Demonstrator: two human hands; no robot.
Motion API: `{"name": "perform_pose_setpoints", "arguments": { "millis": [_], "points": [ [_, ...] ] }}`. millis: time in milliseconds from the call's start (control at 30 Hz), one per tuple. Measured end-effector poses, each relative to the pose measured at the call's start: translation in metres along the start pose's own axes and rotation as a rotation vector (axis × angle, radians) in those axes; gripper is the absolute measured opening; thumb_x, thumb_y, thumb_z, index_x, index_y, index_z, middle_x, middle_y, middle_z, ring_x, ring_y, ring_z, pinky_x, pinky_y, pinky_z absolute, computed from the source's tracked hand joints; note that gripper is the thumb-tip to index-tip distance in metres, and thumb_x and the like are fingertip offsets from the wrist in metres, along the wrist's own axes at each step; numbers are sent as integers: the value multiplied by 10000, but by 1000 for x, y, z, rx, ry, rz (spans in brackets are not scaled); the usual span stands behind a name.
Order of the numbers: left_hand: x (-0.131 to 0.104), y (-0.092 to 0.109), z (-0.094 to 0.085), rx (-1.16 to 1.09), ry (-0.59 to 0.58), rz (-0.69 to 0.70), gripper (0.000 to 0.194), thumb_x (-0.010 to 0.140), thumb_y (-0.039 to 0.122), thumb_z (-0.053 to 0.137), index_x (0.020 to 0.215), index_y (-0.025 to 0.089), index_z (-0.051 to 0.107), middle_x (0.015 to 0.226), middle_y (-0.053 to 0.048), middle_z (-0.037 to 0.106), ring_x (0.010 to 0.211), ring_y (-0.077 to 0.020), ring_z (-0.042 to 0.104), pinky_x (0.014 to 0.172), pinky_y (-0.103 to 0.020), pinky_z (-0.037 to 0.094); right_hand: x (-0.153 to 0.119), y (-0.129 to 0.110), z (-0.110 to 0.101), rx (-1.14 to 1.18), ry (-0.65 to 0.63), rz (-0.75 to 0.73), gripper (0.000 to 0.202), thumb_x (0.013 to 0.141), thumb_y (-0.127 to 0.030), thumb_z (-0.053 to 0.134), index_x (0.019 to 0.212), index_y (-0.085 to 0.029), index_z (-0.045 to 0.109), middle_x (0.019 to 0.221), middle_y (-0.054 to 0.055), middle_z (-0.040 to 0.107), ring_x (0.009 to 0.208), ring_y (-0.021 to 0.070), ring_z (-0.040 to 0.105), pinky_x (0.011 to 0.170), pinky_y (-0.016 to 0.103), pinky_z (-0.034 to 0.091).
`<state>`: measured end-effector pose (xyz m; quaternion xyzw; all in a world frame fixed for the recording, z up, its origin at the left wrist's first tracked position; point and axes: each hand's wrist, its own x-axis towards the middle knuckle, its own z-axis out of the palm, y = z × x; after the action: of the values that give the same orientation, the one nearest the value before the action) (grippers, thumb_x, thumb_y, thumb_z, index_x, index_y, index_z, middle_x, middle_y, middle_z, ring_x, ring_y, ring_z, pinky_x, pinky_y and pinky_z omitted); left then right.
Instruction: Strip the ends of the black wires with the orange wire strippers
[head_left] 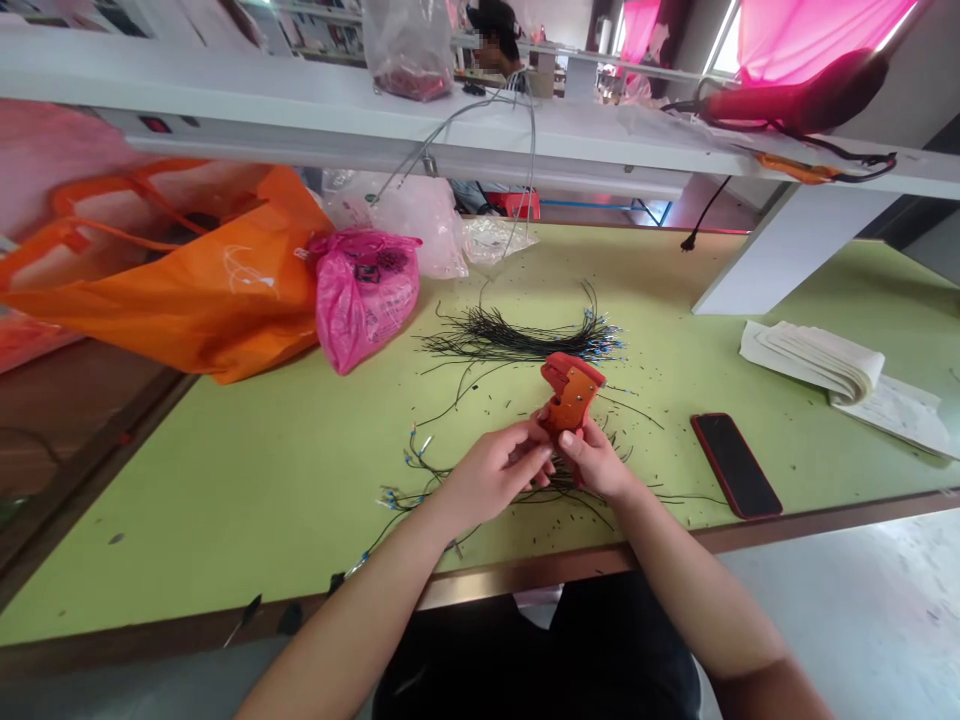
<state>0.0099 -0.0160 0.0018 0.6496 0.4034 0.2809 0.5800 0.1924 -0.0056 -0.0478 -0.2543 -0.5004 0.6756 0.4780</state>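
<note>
My right hand (596, 458) is closed around the handles of an orange-red wire stripper (572, 392), its head pointing up and away from me. Right beside it, my left hand (506, 465) has its fingers pinched together at the tool's left side; whatever they hold is too small to make out. Beneath both hands lie loose black wires (559, 492), partly covered by them. Some wires with blue and bare metal ends (394, 497) stick out left of my left hand. Beyond the stripper lies a large bundle of black wires (517, 338), blue-tipped at its right end.
A phone (736, 465) and folded papers (814, 362) lie at right. An orange bag (247, 270) and a pink plastic bag (367, 295) stand at back left. A white shelf (315, 105) crosses above the green table (247, 480). Small black scraps are scattered about.
</note>
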Motion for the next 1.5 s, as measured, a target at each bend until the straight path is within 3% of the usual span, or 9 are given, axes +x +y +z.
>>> {"name": "perform_pose_setpoints", "arguments": {
  "millis": [167,233,400,600,767,900,1100,1267,1500],
  "points": [
    [-4,1,-11,450,454,161,280,1036,411,422,1019,205,612,732,-6,690,563,-139,597,571,-268,428,-1,-3,-7,56,77,35,521,818,-626,757,1107,-211,636,1069,113,691,980,265,674,831,413,590],
    [-3,-1,-10,679,535,260,267,1034,350,427,982,206,645,740,-18,709,603,-151,610,594,-283,395,-1,-4,-7,86,43,59,501,828,-622,748,1093,-210,640,1054,114,693,995,274,674,833,423,593],
    [-1,-3,-7,894,495,256,212,973,237,431,847,205,599,752,-37,707,654,-173,617,594,-296,344,-1,-8,-5,116,13,68,471,828,-612,747,1038,-202,648,1036,110,700,992,276,678,849,431,590],
    [-4,7,-8,612,286,136,305,984,320,432,693,233,395,587,27,492,531,-141,456,550,-278,315,-1,-9,-7,46,63,80,505,783,-637,774,1018,-207,654,1010,107,701,1002,289,668,842,425,581],
    [-7,7,-9,234,327,333,371,1018,378,439,688,209,447,962,-75,615,695,-131,562,604,-270,447,-2,-10,-7,42,-14,82,448,852,-605,725,1051,-209,659,1004,101,693,965,271,675,832,407,574],
    [-8,5,-8,50,305,336,399,1011,373,467,657,190,475,1126,-117,616,649,-103,587,567,-267,482,-1,-11,-7,64,-58,86,470,860,-614,711,1069,-197,651,1003,100,693,956,262,674,824,396,573],
    [-5,6,-2,254,430,363,293,966,231,492,675,197,505,1130,-108,671,763,-132,630,563,-239,467,-1,-10,-7,69,-58,101,476,851,-613,724,1056,-189,659,1001,97,699,959,251,679,848,386,568],
    [-4,2,4,333,473,432,290,979,217,473,689,217,459,1085,-93,705,942,-167,672,715,-259,534,-1,-5,-6,88,-27,126,482,825,-624,742,1040,-200,665,957,85,712,954,256,689,847,394,577],
    [-2,2,4,388,524,442,325,990,247,475,669,222,430,1006,-71,726,836,-147,665,751,-275,544,-3,0,-11,77,-75,143,500,846,-634,711,1071,-191,664,988,97,702,972,259,686,848,399,583]
  ]
}}
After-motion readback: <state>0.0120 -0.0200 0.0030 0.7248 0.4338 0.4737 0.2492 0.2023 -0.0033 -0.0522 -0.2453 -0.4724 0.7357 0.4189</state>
